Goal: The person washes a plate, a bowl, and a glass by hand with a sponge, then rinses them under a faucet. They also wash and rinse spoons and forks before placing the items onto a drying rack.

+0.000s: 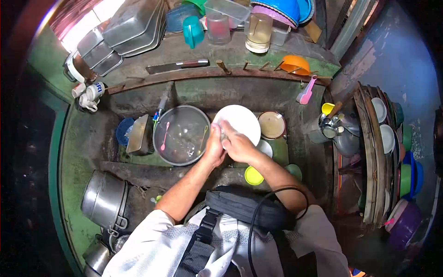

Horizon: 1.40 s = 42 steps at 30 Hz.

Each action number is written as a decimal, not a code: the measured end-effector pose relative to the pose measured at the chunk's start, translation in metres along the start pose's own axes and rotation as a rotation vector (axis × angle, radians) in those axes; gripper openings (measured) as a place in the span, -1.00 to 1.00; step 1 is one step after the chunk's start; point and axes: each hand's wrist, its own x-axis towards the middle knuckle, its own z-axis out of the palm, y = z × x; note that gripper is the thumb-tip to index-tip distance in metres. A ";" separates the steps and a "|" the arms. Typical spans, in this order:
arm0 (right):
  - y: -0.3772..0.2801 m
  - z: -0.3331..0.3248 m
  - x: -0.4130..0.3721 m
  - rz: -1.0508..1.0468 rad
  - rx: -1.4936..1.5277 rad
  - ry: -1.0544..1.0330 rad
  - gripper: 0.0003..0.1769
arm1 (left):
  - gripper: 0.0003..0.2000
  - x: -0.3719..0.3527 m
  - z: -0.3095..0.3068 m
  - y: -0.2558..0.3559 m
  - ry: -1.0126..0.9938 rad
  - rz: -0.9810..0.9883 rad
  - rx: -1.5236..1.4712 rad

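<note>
My left hand (214, 147) and my right hand (241, 146) meet between the metal basin and a white plate. Their fingers are closed together around something pale and small that I cannot make out. The round basin (177, 154) holds water, with a pink spoon (164, 136) and a yellowish utensil (203, 138) in it. Behind my right hand is the white plate (242, 121), partly covered by the fingers. A cup with pale liquid (271, 125) stands right of the plate. Below it are a smaller white dish (264, 148) and a yellow-green lid or bowl (254, 175).
A tap (162, 104) reaches toward the basin. A knife (177, 66) lies on the ledge above, near wooden pegs (223, 67). A metal box-like container (138, 135) stands left, large pots (105, 198) lower left, a dish rack (369, 152) right.
</note>
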 end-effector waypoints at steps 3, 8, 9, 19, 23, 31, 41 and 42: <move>0.007 -0.026 -0.020 -0.105 -0.395 -0.164 -0.37 | -0.37 -0.013 0.006 0.028 -0.053 -0.006 0.006; 0.026 0.000 0.007 -0.120 -0.444 0.256 -0.23 | -0.42 -0.013 0.017 0.006 -0.237 0.131 0.184; 0.025 0.005 0.012 -0.132 -0.322 0.173 -0.22 | -0.41 -0.014 0.017 0.010 -0.185 0.107 0.164; 0.020 0.009 0.015 -0.246 -0.243 0.129 -0.21 | -0.38 -0.013 0.016 0.017 -0.157 0.148 0.144; 0.014 -0.025 -0.004 -0.248 -0.521 -0.150 -0.31 | -0.42 -0.010 -0.003 0.041 -0.120 0.127 0.188; 0.028 0.021 0.020 -0.037 0.392 0.076 -0.33 | -0.40 -0.016 0.022 0.047 -0.031 0.580 0.825; 0.004 -0.039 0.003 0.121 1.655 0.227 -0.57 | -0.16 -0.021 0.022 0.043 -0.129 1.016 1.216; 0.012 -0.040 -0.003 0.064 1.702 0.177 -0.53 | -0.26 -0.012 0.023 0.035 0.140 0.891 1.058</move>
